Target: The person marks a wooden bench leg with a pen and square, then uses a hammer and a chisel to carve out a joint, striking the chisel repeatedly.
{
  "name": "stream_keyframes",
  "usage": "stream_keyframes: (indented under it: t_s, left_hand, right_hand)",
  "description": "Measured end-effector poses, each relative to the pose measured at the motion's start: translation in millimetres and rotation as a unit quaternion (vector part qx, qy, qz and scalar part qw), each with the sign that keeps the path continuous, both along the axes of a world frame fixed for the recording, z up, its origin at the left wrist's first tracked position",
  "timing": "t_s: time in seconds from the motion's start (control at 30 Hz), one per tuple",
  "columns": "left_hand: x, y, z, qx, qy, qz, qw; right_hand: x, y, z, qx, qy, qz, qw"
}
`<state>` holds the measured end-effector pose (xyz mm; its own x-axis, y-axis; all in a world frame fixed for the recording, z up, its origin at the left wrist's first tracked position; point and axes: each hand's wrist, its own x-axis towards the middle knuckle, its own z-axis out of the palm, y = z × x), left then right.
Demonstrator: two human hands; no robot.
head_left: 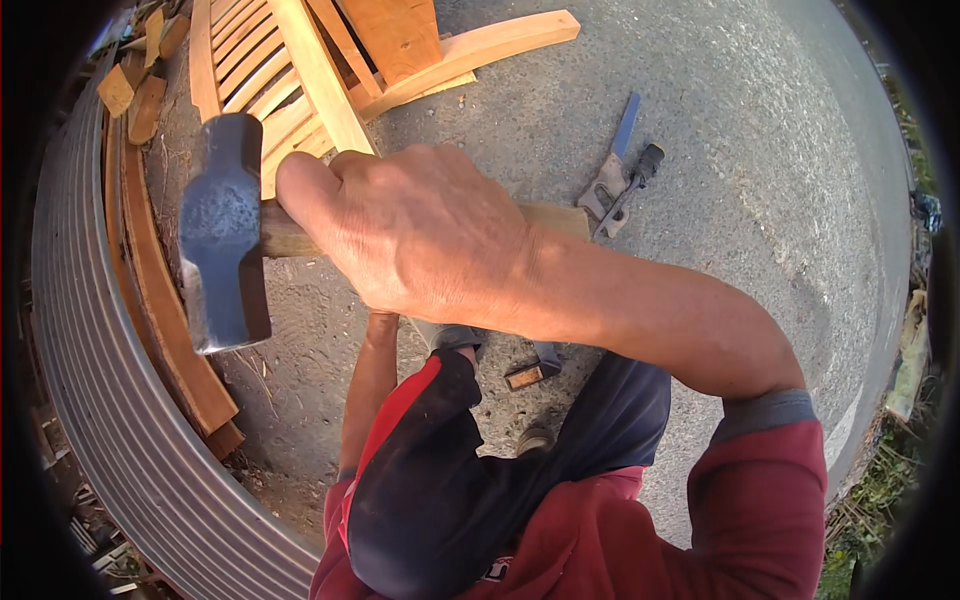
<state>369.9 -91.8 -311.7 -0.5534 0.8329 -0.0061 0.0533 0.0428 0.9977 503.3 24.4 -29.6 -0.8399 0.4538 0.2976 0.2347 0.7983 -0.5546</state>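
Observation:
My right hand [420, 225] is closed around the wooden handle of a hammer [222, 235], raised close to the view. Its heavy dark metal head sticks out to the left of my fist, and the handle's end shows to the right, beyond my wrist. Below, my left forearm [368, 385] reaches up and away from me, but my right hand covers the left hand, so its fingers are hidden. Past my right hand lies a slatted wooden frame [320, 80] of pale, planed timber, its near end behind the fist.
A handsaw [606, 185] with a bluish blade lies on the concrete, a dark-handled tool against it. Another tool with a wooden part [532, 374] rests between my legs. Left are long boards [165, 290], wood offcuts [148, 105] and a corrugated metal sheet [110, 360]. A curved timber [510, 42] lies beyond.

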Motion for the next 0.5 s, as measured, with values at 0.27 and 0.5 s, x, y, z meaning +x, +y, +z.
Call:
stream_keyframes:
  t_s: [0.27,0.5]
  left_hand:
    - [4.2,-16.5,-15.9,0.001,0.162,-0.055,0.985]
    - [-25.5,23.8,20.9,-0.028,-0.159,0.075,0.984]
  right_hand:
    - [33.6,23.2,-100.5,-0.016,-0.263,0.010,0.965]
    - [82.4,18.8,-97.8,-0.101,-0.022,-0.141,0.985]
